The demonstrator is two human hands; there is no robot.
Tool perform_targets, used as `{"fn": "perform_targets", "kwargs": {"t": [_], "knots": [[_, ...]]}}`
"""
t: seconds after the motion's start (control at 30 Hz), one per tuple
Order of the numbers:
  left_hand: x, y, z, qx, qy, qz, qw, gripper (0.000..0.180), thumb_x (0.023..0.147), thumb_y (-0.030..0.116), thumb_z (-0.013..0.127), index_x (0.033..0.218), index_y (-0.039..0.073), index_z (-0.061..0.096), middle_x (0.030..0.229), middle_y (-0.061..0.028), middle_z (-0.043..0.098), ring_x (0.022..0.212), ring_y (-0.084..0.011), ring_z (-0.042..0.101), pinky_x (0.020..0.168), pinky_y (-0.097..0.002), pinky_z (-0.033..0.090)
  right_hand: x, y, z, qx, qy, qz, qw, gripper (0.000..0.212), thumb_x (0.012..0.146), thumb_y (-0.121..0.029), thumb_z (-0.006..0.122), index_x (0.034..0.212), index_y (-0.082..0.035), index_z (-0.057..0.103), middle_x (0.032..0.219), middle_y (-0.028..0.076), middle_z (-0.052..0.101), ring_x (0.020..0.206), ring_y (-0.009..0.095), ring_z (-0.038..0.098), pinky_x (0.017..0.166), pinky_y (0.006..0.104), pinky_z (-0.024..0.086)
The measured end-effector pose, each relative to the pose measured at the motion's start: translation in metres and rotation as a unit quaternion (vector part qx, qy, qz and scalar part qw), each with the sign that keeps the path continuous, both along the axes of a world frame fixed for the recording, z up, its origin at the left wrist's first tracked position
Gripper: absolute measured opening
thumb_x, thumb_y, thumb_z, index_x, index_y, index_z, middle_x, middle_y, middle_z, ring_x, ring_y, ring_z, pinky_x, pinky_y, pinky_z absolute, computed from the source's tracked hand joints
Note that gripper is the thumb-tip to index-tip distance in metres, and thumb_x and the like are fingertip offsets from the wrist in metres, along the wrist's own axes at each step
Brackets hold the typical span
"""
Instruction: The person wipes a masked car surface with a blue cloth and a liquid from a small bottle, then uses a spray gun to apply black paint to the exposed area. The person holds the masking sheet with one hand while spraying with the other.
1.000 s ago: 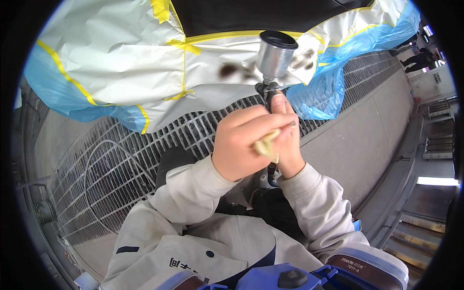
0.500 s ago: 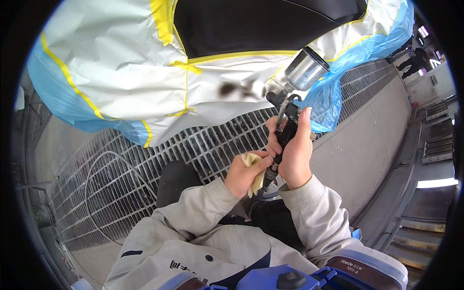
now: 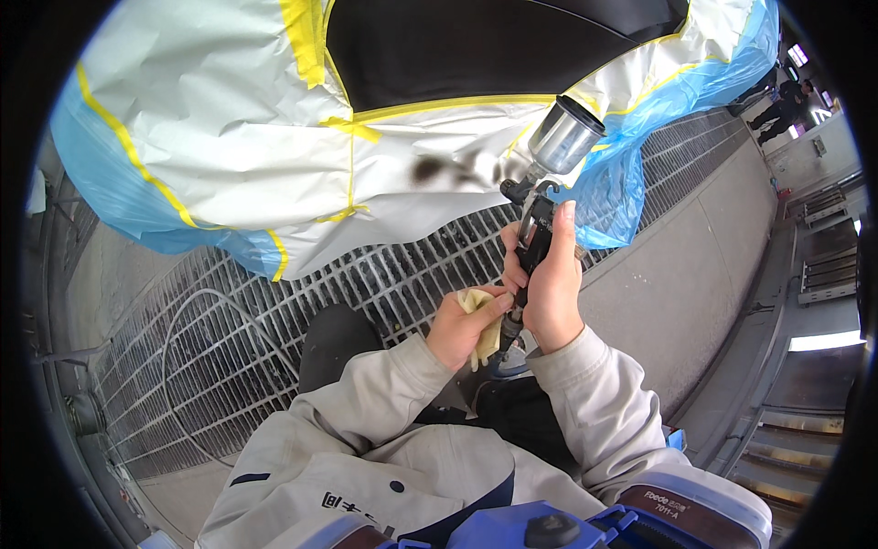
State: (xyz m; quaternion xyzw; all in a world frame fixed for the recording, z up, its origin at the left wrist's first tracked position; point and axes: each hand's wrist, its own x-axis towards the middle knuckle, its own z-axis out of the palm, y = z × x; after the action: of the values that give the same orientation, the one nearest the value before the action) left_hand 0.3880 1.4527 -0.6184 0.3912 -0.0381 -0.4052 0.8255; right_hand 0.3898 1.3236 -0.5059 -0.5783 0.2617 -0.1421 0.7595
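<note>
My right hand (image 3: 555, 279) is wrapped round the black handle of a spray gun (image 3: 538, 229), thumb up along its back. The gun's silver cup (image 3: 565, 135) with a dark lid tilts up toward the far right. In my left hand (image 3: 457, 331) is a folded pale yellow cloth (image 3: 487, 334), pinched beside the lower end of the gun's handle; whether those fingers touch the gun I cannot tell. Beyond the gun, a glossy black panel (image 3: 457, 55) is framed by yellow tape and white masking paper (image 3: 247, 137), which bears dark paint smudges.
Blue plastic film (image 3: 599, 206) hangs from the masked body's edges. Below lies a metal floor grating (image 3: 366, 274) with a thin hose (image 3: 169, 329) looped across its left part. A respirator (image 3: 677, 512) hangs at my chest. Another person (image 3: 785, 110) in dark clothes stands far right.
The spray gun and my right hand have shifted slightly left and down. My left hand with the cloth is nearly unmoved. The distant person has changed posture.
</note>
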Motion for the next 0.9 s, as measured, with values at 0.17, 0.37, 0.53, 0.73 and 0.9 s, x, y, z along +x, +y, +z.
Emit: {"fn": "perform_targets", "kwargs": {"t": [0.17, 0.37, 0.53, 0.73, 0.9], "knots": [[0.001, -0.003, -0.005, 0.037, -0.027, -0.015, 0.999, 0.029, 0.106, 0.020, 0.070, 0.126, -0.002, 0.072, 0.103, -0.0025, 0.075, 0.087, -0.0081, 0.066, 0.079, -0.0250, 0.052, 0.003, -0.006, -0.011, -0.019, 0.027, -0.016, 0.999, 0.078, 0.108, -0.074, 0.034, 0.083, -0.005, 0.060, 0.053, 0.000, 0.042, 0.044, 0.010, 0.036, 0.045, 0.0276, 0.032], [0.008, 0.043, -0.034, 0.131, -0.045, -0.030, 0.990, 0.041, 0.113, 0.036, 0.057, 0.132, 0.004, 0.072, 0.115, -0.0066, 0.076, 0.104, -0.0135, 0.070, 0.091, -0.0291, 0.056, -0.003, -0.011, -0.005, -0.034, 0.007, -0.036, 0.999, 0.068, 0.111, -0.067, 0.040, 0.089, -0.006, 0.061, 0.061, 0.001, 0.051, 0.043, 0.010, 0.037, 0.043, 0.0277, 0.035], [0.016, 0.120, -0.086, 0.181, -0.003, 0.037, 0.983, 0.047, 0.114, 0.037, 0.054, 0.140, -0.001, 0.065, 0.123, -0.0095, 0.075, 0.111, -0.0186, 0.071, 0.099, -0.0350, 0.056, -0.021, -0.001, 0.039, -0.094, -0.112, -0.032, 0.989, 0.072, 0.112, -0.067, 0.032, 0.099, -0.002, 0.059, 0.070, 0.006, 0.056, 0.044, 0.010, 0.040, 0.043, 0.0273, 0.035], [0.019, 0.173, -0.141, 0.150, 0.123, 0.168, 0.966, 0.041, 0.112, 0.032, 0.058, 0.139, 0.002, 0.060, 0.136, -0.0113, 0.069, 0.127, -0.0282, 0.066, 0.110, -0.0434, 0.052, -0.020, 0.013, 0.101, -0.079, -0.241, 0.000, 0.967, 0.066, 0.112, -0.066, 0.031, 0.107, -0.005, 0.054, 0.086, 0.012, 0.061, 0.046, 0.010, 0.039, 0.044, 0.0263, 0.035], [0.018, 0.175, -0.166, 0.156, 0.115, 0.183, 0.964, 0.043, 0.112, 0.032, 0.059, 0.143, 0.003, 0.058, 0.141, -0.0117, 0.067, 0.132, -0.0300, 0.064, 0.112, -0.0456, 0.051, -0.007, 0.016, 0.124, -0.075, -0.248, -0.013, 0.966, 0.067, 0.112, -0.065, 0.031, 0.101, -0.004, 0.055, 0.086, 0.012, 0.062, 0.047, 0.010, 0.038, 0.046, 0.0265, 0.035]]}}
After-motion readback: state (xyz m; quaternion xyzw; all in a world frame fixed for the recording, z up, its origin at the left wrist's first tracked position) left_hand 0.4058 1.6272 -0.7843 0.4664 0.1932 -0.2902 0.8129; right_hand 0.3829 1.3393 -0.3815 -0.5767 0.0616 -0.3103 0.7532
